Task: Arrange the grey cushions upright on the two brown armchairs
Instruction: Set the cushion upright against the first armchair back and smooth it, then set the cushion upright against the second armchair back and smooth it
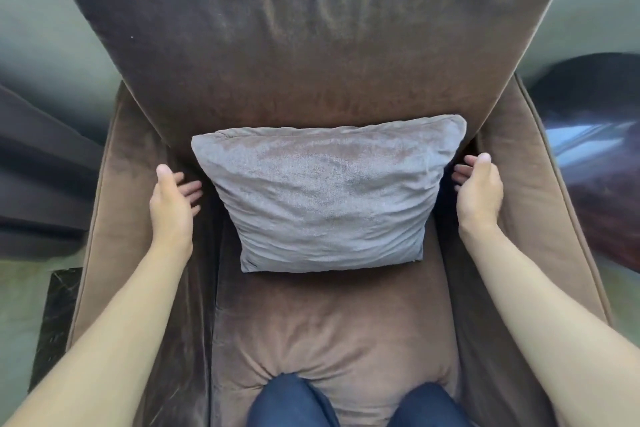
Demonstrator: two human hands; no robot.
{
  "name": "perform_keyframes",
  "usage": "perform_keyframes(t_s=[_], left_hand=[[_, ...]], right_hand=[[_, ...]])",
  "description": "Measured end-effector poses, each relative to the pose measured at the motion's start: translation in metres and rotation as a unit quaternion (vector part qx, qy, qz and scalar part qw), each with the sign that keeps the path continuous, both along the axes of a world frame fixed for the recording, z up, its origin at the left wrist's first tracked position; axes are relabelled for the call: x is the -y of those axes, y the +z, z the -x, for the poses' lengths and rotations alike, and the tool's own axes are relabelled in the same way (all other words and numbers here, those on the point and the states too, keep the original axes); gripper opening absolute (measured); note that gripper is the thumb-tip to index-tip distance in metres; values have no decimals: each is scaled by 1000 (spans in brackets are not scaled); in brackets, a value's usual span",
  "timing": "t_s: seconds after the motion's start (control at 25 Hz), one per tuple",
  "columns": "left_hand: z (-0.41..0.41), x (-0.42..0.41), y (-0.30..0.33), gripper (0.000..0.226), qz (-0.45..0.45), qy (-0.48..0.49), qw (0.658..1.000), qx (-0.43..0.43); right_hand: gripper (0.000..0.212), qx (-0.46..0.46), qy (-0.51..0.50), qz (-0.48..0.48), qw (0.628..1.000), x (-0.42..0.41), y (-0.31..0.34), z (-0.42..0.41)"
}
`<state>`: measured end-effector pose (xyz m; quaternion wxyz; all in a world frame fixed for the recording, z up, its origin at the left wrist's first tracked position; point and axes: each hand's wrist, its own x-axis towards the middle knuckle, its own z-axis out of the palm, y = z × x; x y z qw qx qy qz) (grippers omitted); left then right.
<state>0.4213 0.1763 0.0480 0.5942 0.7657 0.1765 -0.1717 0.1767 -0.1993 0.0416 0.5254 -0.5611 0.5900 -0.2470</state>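
I'm in what looks like a living room or lounge: a plush brown velvet armchair [322, 45] fills my view, a grey cushion [322, 198] propped on its seat, a glossy dark round desk [588, 156] just right, greenish floor [20, 305] left.

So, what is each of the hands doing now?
Left hand: open, holding nothing, beside the grey cushion.
Right hand: open, holding nothing.

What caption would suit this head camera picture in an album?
Both open hands, left hand and right hand, flank a grey cushion propped against a brown armchair.
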Motion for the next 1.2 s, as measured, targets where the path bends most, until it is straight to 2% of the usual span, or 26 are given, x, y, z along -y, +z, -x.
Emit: perform_keyframes(t_s=[0.08, 0.16, 0.24, 0.36, 0.48, 0.6, 0.68, 0.76, 0.92, 1.04, 1.12, 1.2], left_hand=[[42, -26, -13, 78, -46, -33, 998, -41], [76, -31, -20, 72, -117, -117, 983, -76], [105, -20, -11, 67, -200, -209, 956, -42], [147, 5, 23, 66, -288, -350, 890, 43], [192, 24, 57, 73, -356, -455, 811, 94], [236, 41, 98, 76, -434, -493, 734, 171], [269, 46, 136, 77, -455, -479, 719, 215], [298, 44, 175, 79, -462, -458, 722, 235], [340, 41, 256, 83, -472, -448, 722, 236], [364, 57, 320, 83, -465, -469, 710, 244], [378, 83, 352, 83, -463, -496, 686, 262], [393, 124, 373, 85, -468, -537, 640, 288]], right_hand=[[45, -43, 49, 1, 998, -24, 0, 35], [53, -116, 142, 2, 983, -44, -6, 58], [55, -141, 255, 0, 957, -67, 1, 70], [63, -172, 380, 37, 908, -86, 27, 82], [66, -242, 442, 122, 855, -94, 53, 111], [68, -291, 462, 241, 802, -98, 89, 141], [69, -312, 491, 290, 760, -103, 118, 167], [72, -320, 503, 311, 740, -112, 153, 192], [77, -332, 510, 317, 728, -124, 231, 231], [78, -330, 488, 306, 748, -119, 300, 259], [78, -320, 457, 300, 774, -105, 339, 280], [77, -307, 415, 294, 804, -83, 370, 307]])
